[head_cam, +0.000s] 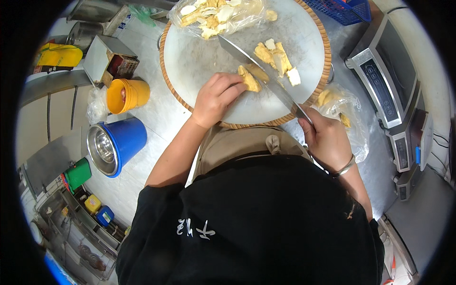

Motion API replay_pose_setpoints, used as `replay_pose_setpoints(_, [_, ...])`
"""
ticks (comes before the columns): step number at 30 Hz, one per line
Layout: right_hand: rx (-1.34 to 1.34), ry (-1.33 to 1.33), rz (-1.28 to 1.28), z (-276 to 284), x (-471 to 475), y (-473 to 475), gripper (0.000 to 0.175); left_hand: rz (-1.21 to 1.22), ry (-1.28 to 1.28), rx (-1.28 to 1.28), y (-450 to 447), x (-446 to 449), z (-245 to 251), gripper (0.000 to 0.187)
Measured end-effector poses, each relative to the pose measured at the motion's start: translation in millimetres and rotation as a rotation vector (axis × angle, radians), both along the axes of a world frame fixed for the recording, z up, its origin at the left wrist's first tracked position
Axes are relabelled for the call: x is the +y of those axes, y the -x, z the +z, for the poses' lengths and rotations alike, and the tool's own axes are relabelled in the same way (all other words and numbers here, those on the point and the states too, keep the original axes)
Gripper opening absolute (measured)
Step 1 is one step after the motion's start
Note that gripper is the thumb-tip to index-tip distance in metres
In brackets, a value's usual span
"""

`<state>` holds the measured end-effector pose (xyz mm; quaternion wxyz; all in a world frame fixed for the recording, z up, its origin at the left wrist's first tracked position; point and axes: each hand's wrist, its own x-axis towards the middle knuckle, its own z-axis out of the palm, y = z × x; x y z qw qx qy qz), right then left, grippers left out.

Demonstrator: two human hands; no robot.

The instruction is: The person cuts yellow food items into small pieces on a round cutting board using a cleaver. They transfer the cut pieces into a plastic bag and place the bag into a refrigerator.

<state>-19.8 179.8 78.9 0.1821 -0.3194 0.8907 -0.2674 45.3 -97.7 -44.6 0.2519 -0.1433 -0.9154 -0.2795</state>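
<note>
My left hand pinches a yellow piece of what looks like fried tofu on a round white chopping board with a woven rim. In my right hand is the handle of a large kitchen knife. Its long blade slants across the board, just right of the held piece, and partly hides what lies under it. Several cut pieces, yellow with white insides, lie beyond the blade. At the board's far edge a clear plastic bag holds more pieces.
Right of the board, another clear bag with yellow pieces lies on a metal surface near induction cookers. A blue basket stands at the far right. Over the floor to the left are a yellow bucket and a blue bucket.
</note>
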Motion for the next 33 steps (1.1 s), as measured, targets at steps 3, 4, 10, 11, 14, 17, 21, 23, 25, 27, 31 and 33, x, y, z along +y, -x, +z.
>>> replay_pose_setpoints(3, [0.026, -0.003, 0.021, -2, -1, -3, 0.030, 0.023, -0.024, 0.035, 4, 7, -4, 0.027])
replay_pose_setpoints(4, [0.020, -0.031, 0.024, -3, -1, -4, 0.030, 0.035, -0.028, 0.052, 5, 8, -5, 0.027])
replay_pose_setpoints(10, [-0.012, -0.128, 0.047, -7, 11, -7, 0.033, 0.063, -0.069, 0.065, 4, 10, -11, 0.025])
replay_pose_setpoints(11, [-0.006, -0.137, 0.055, -8, 18, -8, 0.034, 0.057, -0.076, 0.063, 3, 10, -11, 0.025])
replay_pose_setpoints(14, [0.013, -0.155, 0.092, -13, 10, -3, 0.034, 0.057, -0.092, 0.059, 1, 12, -13, 0.024])
replay_pose_setpoints(17, [0.047, -0.207, 0.118, -30, -23, 10, 0.032, 0.064, -0.095, 0.056, 1, 11, -15, 0.027])
replay_pose_setpoints(21, [0.103, -0.137, 0.150, -30, -27, 18, 0.030, 0.068, -0.094, 0.035, -1, 11, -14, 0.033])
replay_pose_setpoints(23, [0.079, -0.122, 0.125, -19, -21, 16, 0.031, 0.091, -0.101, 0.041, 0, 13, -15, 0.030])
replay_pose_setpoints(25, [0.055, -0.122, 0.124, -6, -16, 10, 0.031, 0.120, -0.113, 0.053, 0, 15, -17, 0.022])
replay_pose_setpoints(27, [0.045, -0.135, 0.143, 5, -12, 6, 0.031, 0.122, -0.105, 0.065, -1, 15, -17, 0.022])
replay_pose_setpoints(31, [-0.022, -0.186, 0.135, 5, 1, 6, 0.035, 0.110, -0.092, 0.079, 2, 15, -20, 0.021])
replay_pose_setpoints(33, [-0.015, -0.224, 0.146, -1, -7, 8, 0.034, 0.110, -0.101, 0.082, 4, 14, -18, 0.021])
